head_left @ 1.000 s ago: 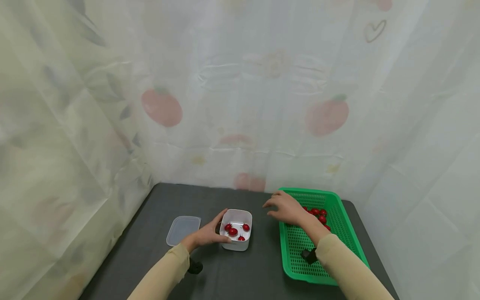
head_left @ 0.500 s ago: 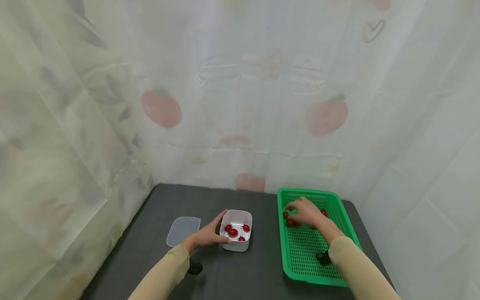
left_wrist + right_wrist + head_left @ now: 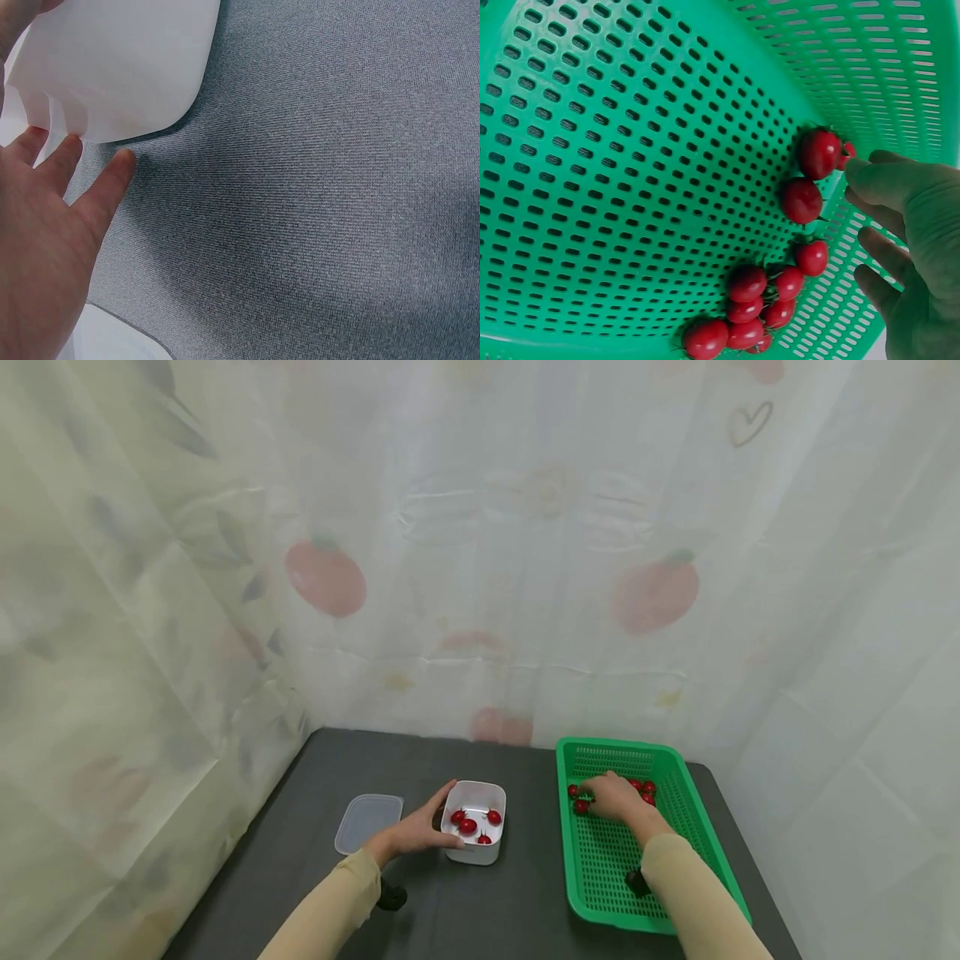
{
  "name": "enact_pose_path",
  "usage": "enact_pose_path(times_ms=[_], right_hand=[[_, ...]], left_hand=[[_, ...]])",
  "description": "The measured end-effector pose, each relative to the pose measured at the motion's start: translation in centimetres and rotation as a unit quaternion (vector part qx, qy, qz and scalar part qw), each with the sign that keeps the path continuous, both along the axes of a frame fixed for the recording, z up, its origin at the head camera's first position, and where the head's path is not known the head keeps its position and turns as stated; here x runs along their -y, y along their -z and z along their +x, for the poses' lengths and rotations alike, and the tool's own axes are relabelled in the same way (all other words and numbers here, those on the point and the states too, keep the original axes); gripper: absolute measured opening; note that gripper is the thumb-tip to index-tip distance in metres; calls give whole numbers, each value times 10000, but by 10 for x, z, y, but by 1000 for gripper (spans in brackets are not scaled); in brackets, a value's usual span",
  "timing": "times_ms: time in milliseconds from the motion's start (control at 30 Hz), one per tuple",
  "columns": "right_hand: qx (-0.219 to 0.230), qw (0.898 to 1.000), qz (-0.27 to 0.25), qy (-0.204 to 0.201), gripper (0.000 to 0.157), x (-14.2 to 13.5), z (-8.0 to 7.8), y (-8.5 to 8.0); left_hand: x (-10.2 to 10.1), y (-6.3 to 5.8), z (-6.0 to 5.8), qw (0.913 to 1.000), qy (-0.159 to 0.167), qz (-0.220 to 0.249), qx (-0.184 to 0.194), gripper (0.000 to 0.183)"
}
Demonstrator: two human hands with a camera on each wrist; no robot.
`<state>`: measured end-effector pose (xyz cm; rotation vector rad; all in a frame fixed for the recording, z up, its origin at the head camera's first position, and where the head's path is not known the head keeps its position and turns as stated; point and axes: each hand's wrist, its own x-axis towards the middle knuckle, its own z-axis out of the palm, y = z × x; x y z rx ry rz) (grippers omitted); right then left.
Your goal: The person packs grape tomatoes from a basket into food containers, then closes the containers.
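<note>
In the head view my left hand [image 3: 411, 832] holds a white square plastic container [image 3: 471, 854], thumb at its near side and forefinger at the far left. The left wrist view shows other fingertips close to the container's wall [image 3: 142, 64]. Several cherry tomatoes [image 3: 467, 827] lie inside. My right hand [image 3: 613, 798] reaches down into a green plastic basket [image 3: 573, 877]. Its thumb and fingers are slightly bent close to cherry tomatoes [image 3: 819, 154] along the far wall; no tomato shows clearly between them. More tomatoes [image 3: 746, 311] cluster farther along that wall, partly behind my hand in the head view.
A translucent square lid [image 3: 367, 823] lies flat on the dark cloth-covered table [image 3: 517, 910], left of the container. Printed curtains [image 3: 480, 685] hang behind the table and on both sides. The basket's raised rim [image 3: 570, 893] surrounds my right hand.
From over the basket's left rim, my right hand has moved right and then down among the tomatoes. The left hand and the container stay in place.
</note>
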<state>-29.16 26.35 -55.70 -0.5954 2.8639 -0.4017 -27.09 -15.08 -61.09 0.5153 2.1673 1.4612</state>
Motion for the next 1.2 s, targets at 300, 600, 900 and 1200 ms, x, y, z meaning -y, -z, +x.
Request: enact_pose_path(times_ms=[300,600,900,1200], right_hand=[[-44,9998,172,-18,33,4,-2,6],[-212,9993,281,-80,32,9,-1,15],[-303,9989,284,-236,22,8,-6,29],[-169,9980,535,-274,17,9,-3,30]], left_hand=[[1,3,-3,9999,49,150,22,113],[0,4,-2,9999,50,160,2,114],[-1,4,-2,9999,-12,139,-18,113],[0,4,-2,9999,-35,126,8,113]])
